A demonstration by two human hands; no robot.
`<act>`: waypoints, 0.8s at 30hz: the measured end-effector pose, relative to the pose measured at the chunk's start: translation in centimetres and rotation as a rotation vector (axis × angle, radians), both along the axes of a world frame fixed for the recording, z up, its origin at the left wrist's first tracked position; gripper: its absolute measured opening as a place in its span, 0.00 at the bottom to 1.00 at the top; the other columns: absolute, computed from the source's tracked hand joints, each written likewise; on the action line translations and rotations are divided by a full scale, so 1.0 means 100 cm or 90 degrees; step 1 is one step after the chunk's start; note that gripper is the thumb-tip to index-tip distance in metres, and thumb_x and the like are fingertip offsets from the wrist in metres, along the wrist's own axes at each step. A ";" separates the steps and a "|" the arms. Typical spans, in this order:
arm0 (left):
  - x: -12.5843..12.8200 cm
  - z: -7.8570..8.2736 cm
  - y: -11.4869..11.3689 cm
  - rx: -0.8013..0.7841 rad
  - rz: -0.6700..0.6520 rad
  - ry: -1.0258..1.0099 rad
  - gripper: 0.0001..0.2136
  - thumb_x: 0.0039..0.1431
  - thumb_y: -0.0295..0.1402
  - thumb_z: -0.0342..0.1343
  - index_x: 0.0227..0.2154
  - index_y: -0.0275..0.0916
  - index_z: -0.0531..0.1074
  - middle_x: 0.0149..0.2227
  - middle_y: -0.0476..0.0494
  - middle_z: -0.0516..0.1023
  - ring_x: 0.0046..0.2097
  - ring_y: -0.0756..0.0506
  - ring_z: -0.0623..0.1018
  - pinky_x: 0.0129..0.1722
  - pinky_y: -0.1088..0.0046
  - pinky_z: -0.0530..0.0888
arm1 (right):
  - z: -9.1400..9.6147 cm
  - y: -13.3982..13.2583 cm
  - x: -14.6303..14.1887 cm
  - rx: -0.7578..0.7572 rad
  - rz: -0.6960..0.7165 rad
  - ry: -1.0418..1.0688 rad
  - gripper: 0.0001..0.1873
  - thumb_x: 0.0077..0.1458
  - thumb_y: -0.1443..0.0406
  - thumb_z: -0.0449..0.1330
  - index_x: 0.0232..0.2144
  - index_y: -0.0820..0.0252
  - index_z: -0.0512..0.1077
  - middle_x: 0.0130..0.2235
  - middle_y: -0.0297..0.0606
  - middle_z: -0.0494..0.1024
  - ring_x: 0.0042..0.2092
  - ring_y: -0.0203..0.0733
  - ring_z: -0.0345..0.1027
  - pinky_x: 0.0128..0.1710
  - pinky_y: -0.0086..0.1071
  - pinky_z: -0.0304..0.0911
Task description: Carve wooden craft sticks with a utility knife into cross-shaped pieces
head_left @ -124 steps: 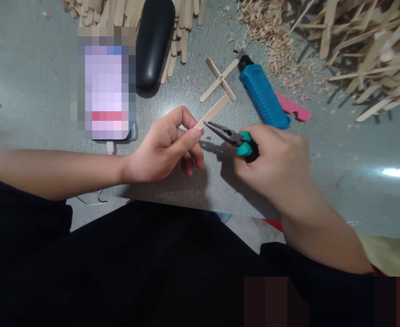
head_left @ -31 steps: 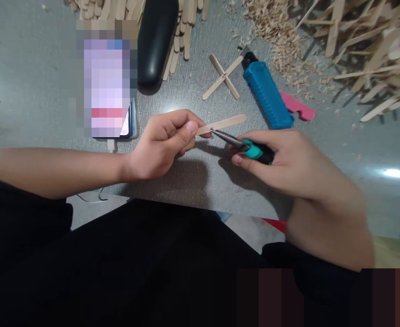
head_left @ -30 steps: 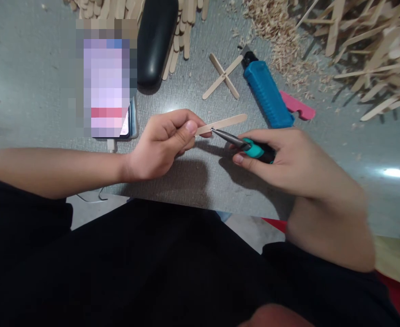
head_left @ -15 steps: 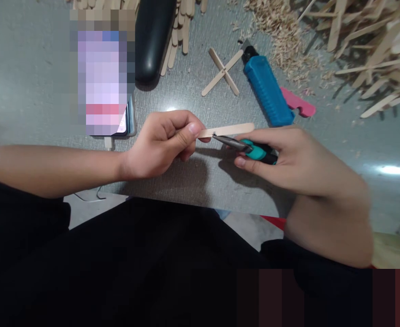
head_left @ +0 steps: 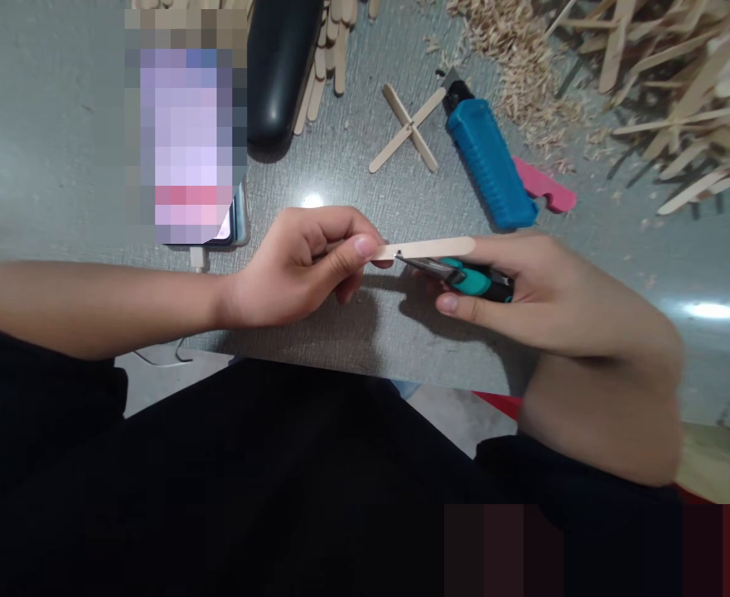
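Between thumb and fingers, my left hand [head_left: 318, 265] pinches the left end of a pale wooden craft stick [head_left: 436, 248], which points right and slightly up. My right hand [head_left: 539, 290] is wrapped round needle-nose pliers [head_left: 473, 279] with teal and black handles. The pliers' tip meets the stick's lower edge at a small dark notch near my left thumb. I cannot tell whether the jaws are closed on the wood. Above my hands, two craft sticks crossed in an X [head_left: 409, 126] lie on the table.
A blue utility knife [head_left: 492, 166] with its blade out lies beside a pink tool [head_left: 544, 184]. Wood shavings [head_left: 510, 62] and a heap of loose sticks [head_left: 681, 108] are at upper right. A black case [head_left: 281, 75] and a plugged-in phone [head_left: 240, 215], mostly blurred, stand at upper left.
Both hands, with the stick and the pliers, have shifted slightly right and down. The pliers' tip stays at the notch.
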State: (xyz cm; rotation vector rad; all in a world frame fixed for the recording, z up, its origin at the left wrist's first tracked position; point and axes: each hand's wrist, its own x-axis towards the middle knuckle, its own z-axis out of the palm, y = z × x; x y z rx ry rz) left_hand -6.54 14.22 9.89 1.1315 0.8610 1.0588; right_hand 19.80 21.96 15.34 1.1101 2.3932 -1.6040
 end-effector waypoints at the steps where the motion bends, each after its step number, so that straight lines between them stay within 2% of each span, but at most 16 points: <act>1: 0.000 0.000 0.000 0.006 -0.002 -0.004 0.23 0.71 0.55 0.68 0.33 0.39 0.79 0.21 0.50 0.77 0.21 0.52 0.73 0.20 0.74 0.69 | 0.000 0.000 0.000 -0.003 -0.001 -0.005 0.11 0.64 0.54 0.69 0.44 0.52 0.84 0.33 0.36 0.83 0.33 0.46 0.74 0.35 0.42 0.66; 7: -0.002 -0.004 0.002 0.011 -0.016 -0.031 0.22 0.68 0.54 0.72 0.33 0.37 0.82 0.20 0.51 0.75 0.19 0.53 0.72 0.19 0.77 0.67 | -0.003 -0.002 0.003 0.021 -0.004 -0.011 0.15 0.66 0.53 0.68 0.47 0.54 0.85 0.39 0.41 0.87 0.36 0.50 0.79 0.35 0.42 0.70; 13: -0.004 -0.005 0.005 0.006 -0.016 -0.029 0.23 0.67 0.56 0.72 0.32 0.38 0.83 0.20 0.50 0.75 0.19 0.52 0.72 0.19 0.76 0.69 | -0.005 -0.006 0.003 0.031 -0.005 -0.027 0.11 0.67 0.55 0.67 0.39 0.55 0.83 0.34 0.39 0.86 0.33 0.47 0.77 0.31 0.39 0.68; 18: -0.004 -0.003 0.005 0.021 -0.062 -0.021 0.25 0.70 0.57 0.68 0.32 0.39 0.80 0.21 0.50 0.77 0.20 0.52 0.73 0.19 0.77 0.68 | -0.009 -0.008 0.003 0.070 -0.012 -0.024 0.08 0.64 0.58 0.68 0.37 0.55 0.84 0.34 0.38 0.85 0.32 0.45 0.76 0.32 0.38 0.66; 24: -0.004 -0.003 0.005 -0.032 -0.084 -0.066 0.26 0.68 0.58 0.70 0.30 0.39 0.77 0.22 0.48 0.77 0.21 0.51 0.74 0.19 0.76 0.66 | -0.010 -0.015 -0.005 0.135 -0.008 0.011 0.06 0.63 0.62 0.65 0.35 0.55 0.82 0.27 0.33 0.78 0.27 0.39 0.68 0.29 0.36 0.59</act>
